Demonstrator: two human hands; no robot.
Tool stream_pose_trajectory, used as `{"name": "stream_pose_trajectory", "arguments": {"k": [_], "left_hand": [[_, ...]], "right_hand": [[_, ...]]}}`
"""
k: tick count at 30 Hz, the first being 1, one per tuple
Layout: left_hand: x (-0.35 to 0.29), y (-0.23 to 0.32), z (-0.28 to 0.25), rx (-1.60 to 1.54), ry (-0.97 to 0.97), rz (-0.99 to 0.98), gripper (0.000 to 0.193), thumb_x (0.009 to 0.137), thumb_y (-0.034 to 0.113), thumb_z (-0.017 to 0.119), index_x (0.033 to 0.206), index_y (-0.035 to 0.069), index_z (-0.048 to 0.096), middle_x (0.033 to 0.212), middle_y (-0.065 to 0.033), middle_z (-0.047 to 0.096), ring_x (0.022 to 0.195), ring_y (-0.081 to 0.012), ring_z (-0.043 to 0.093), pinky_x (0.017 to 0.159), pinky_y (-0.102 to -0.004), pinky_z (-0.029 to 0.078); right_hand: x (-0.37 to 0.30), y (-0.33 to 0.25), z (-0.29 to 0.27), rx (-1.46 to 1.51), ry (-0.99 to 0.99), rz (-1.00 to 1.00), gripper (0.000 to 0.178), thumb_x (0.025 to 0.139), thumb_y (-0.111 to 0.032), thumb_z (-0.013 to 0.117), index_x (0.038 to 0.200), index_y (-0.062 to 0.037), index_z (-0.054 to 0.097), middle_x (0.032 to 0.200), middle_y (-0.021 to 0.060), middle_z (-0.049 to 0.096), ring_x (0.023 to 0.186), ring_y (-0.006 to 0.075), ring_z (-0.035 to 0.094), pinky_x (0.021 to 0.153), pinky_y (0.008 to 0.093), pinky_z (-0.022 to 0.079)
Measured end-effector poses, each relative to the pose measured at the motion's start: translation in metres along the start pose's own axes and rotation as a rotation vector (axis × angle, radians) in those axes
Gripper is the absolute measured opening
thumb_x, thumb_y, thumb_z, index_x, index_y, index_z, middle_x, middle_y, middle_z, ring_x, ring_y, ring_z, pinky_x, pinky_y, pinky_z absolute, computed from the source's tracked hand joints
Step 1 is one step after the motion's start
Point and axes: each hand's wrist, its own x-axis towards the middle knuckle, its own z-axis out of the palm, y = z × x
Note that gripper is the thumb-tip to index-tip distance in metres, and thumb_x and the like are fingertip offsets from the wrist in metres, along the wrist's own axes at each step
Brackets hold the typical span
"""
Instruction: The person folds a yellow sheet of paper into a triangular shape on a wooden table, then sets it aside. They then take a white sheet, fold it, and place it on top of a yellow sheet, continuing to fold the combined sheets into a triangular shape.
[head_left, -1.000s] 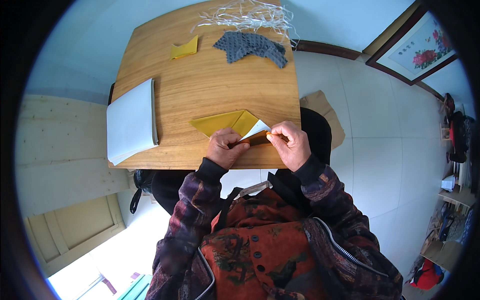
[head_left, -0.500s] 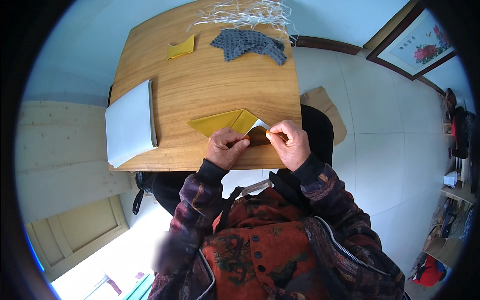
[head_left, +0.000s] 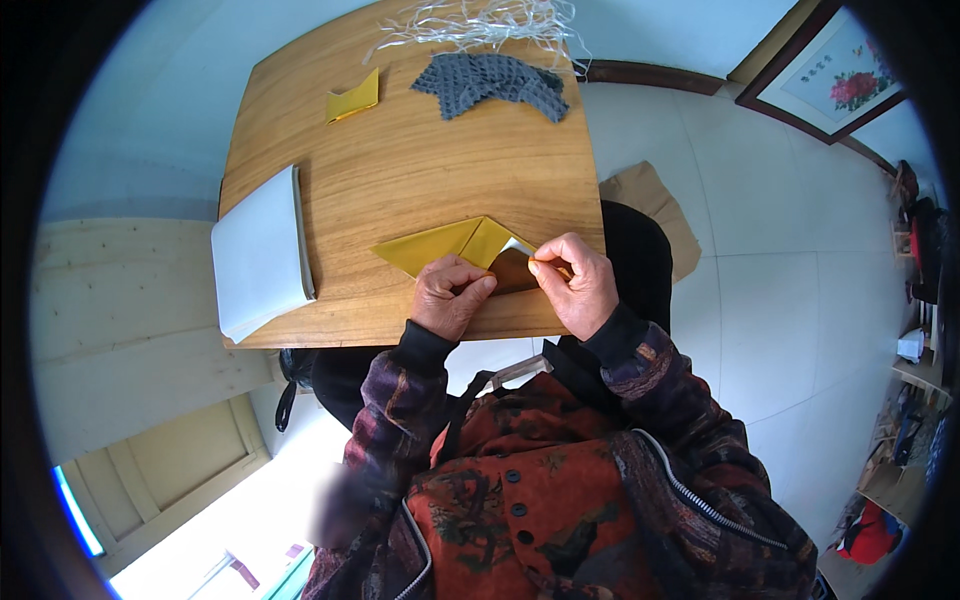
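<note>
A folded sheet of gold paper (head_left: 430, 247) lies near the table's front edge, with a pointed end to the left and a crease down its middle. My left hand (head_left: 453, 295) is closed on its lower edge, thumb and fingertips pinched together. At the right end my right hand (head_left: 575, 283) pinches a corner of the same paper between thumb and forefinger. A bit of the white underside shows just left of those fingertips. The paper beneath the fingers is partly hidden.
On the wooden table (head_left: 420, 170) are a stack of white paper (head_left: 262, 255) at left, a small folded gold piece (head_left: 353, 98), a grey textured cloth (head_left: 490, 85) and tangled clear strips (head_left: 490, 22) at the back. Brown paper (head_left: 655, 215) lies right of the table.
My right hand has shifted slightly up and left with the paper corner, and less white underside shows. My left hand keeps its hold. The view has tilted a little.
</note>
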Motion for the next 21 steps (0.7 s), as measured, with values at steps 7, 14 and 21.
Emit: {"name": "stream_pose_trajectory", "arguments": {"k": [7,14,21], "left_hand": [[0.0003,0.0028,0.0019,0.063,0.021,-0.029,0.010,0.080,0.010,0.075,0.076,0.003,0.071,0.069,-0.0076,0.060,0.066,-0.0214,0.058,0.061,-0.0331,0.044],[0.0004,0.0045,0.0023,0.081,0.020,-0.060,0.011,0.079,0.010,0.075,0.074,0.002,0.070,0.068,-0.0074,0.059,0.065,-0.0215,0.058,0.061,-0.0335,0.044],[0.0004,0.0025,0.0030,0.067,0.023,-0.045,0.011,0.078,0.009,0.076,0.073,0.002,0.070,0.068,-0.0074,0.060,0.065,-0.0217,0.058,0.061,-0.0334,0.044]], "right_hand": [[0.0008,0.0031,0.0034,0.038,0.034,-0.013,0.015,0.088,0.004,0.066,0.096,-0.0029,0.056,0.083,0.0047,0.065,0.074,0.0076,0.062,0.066,0.0229,0.050],[0.0015,0.0049,0.0035,0.046,0.046,-0.001,0.015,0.085,0.003,0.067,0.093,-0.0032,0.057,0.084,0.0119,0.066,0.075,0.0246,0.068,0.067,0.0315,0.054],[0.0014,0.0032,0.0028,0.003,0.032,-0.033,0.022,0.085,0.001,0.067,0.105,-0.0027,0.058,0.089,0.0124,0.067,0.080,0.0236,0.069,0.070,0.0320,0.054]]}}
